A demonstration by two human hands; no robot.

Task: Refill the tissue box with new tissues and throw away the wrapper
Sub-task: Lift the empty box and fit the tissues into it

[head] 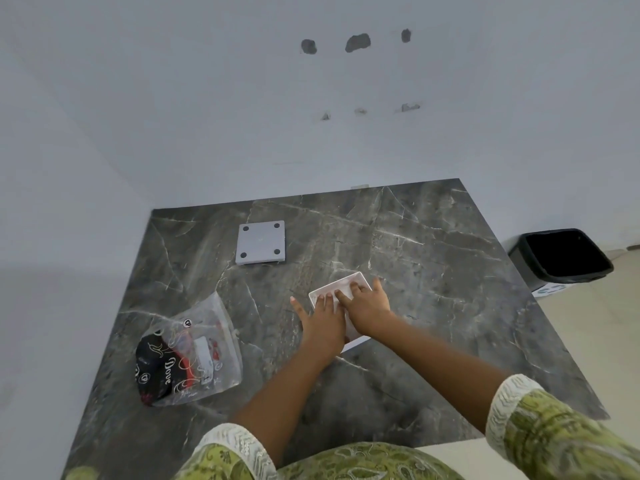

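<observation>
A white square tissue box (358,280) lies on the dark marble table (433,271), open side up, with white tissues (341,289) inside it. My left hand (320,322) lies flat on its near left part, fingers spread. Beside it, my right hand (367,304) presses flat on the tissues in the box. The box's grey bottom panel (260,242), with dark round feet at its corners, lies apart at the far left. A clear plastic wrapper (194,355) with black and red print lies crumpled at the near left.
A black waste bin (562,256) stands on the floor past the table's right edge. White walls close in behind and to the left of the table.
</observation>
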